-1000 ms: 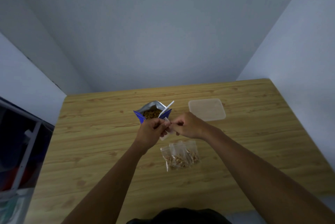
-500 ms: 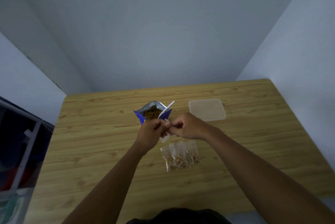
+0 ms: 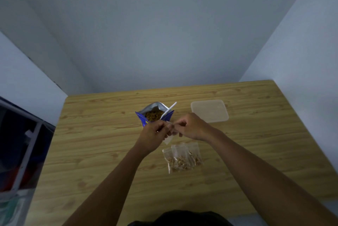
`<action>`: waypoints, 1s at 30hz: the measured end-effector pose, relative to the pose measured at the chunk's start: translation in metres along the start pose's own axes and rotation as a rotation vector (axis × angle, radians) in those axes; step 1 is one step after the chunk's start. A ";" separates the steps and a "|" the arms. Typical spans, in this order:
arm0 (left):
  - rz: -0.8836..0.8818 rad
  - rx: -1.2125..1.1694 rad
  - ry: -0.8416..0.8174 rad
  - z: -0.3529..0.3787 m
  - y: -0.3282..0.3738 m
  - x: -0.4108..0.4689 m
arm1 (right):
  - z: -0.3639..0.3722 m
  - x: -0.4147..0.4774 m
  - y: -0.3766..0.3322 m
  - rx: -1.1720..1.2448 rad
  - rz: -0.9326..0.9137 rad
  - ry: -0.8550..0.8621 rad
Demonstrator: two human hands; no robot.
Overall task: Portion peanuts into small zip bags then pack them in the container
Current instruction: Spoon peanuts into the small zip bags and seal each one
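Barely anything has shifted in the last second: my left hand (image 3: 152,134) and right hand (image 3: 192,127) still pinch the mouth of the empty zip bag (image 3: 168,140), which hangs toward 6 o'clock. Just beyond, at 12 o'clock, stands the peanut pouch (image 3: 146,116), its spoon (image 3: 169,109) leaning toward 1 o'clock, the right hand's side.

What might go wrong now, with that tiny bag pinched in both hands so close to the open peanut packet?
1. The left hand and right hand work the small zip bag right in front of the open peanut packet; a bump could tip it and spill nuts.
2. The white spoon leans out of the packet and might get knocked loose.
3. Pinched only at its top, the bag may slip free.
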State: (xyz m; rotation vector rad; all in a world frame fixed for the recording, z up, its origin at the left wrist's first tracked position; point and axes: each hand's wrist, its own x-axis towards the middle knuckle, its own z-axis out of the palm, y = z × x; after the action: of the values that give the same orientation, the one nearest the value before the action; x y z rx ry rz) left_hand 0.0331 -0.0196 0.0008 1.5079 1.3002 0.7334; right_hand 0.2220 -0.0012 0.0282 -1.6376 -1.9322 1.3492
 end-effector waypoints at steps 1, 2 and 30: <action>-0.001 0.025 -0.022 0.000 0.001 -0.001 | 0.000 0.000 0.002 -0.002 -0.010 0.030; -0.004 0.047 -0.041 0.000 0.002 -0.001 | 0.000 -0.001 0.004 0.004 -0.023 0.044; 0.318 0.477 0.294 -0.001 -0.014 -0.003 | 0.002 0.019 -0.008 0.276 0.104 0.162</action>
State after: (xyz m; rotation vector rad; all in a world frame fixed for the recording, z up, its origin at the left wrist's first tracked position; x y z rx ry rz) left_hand 0.0267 -0.0229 -0.0111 2.0836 1.5475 0.9172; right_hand 0.2096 0.0150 0.0265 -1.6710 -1.5146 1.4017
